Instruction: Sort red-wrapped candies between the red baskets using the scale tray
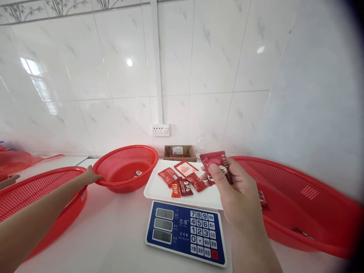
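Observation:
My right hand [240, 185] pinches a small dark red snack packet [214, 165], printed "SWEET", between thumb and fingers above the right side of the scale. On the scale's white tray [155, 191] lie several red packets [185, 187] and a flat red-and-white packet [186, 168]. My left arm reaches across the left basket, and my left hand [92, 176] is closed at the near left rim of the middle red basket [125, 185]. Its fingertips are partly hidden against the rim. A packet [137, 173] lies inside that basket.
The scale's blue keypad panel [186, 232] faces me. A large red basket [292, 182] with a few packets stands right, another red basket [57, 174] left. Behind the tray are a cardboard box [179, 151] and wall socket [161, 130]. Another person's hand [10, 182] shows far left.

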Demonstrator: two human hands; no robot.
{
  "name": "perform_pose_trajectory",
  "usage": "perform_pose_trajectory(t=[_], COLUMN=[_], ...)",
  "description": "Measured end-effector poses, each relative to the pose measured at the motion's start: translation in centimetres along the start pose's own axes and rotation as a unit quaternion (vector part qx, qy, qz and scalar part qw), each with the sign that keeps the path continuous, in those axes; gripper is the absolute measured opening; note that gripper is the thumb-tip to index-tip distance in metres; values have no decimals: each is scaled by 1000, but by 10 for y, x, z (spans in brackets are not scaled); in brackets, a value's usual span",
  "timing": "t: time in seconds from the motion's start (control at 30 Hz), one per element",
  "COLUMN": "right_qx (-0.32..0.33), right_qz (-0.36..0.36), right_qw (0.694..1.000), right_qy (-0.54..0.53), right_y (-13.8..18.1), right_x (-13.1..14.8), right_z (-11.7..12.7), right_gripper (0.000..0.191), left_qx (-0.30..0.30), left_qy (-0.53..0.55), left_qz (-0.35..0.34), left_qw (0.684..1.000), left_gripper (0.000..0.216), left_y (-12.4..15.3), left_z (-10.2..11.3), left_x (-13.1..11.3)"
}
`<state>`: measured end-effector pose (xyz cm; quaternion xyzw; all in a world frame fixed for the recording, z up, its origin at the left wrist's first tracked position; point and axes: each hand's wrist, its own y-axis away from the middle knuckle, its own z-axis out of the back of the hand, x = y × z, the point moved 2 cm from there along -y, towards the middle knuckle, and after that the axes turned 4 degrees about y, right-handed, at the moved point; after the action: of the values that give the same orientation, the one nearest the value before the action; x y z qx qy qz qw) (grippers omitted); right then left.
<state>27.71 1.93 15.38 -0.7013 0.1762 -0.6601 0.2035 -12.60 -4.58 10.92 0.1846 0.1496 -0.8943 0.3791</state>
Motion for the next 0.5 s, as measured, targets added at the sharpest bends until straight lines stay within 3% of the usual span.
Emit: perform_pose_trajectory(t=[0.17,0.5], right_qx=[20,35], right_qz=[29,0], right_qw=[999,998], right_qy=[32,53], right_y=[-2,-1], right_x=[-2,-5], right_z=[3,-5], right_gripper=[27,30], left_qx=[8,-10], left_qy=[18,-46], left_qz=[3,-47], left_qw=[1000,998], left_gripper=[77,77], left_y=[-11,-36], left_z=[3,35], left_x=[5,38])
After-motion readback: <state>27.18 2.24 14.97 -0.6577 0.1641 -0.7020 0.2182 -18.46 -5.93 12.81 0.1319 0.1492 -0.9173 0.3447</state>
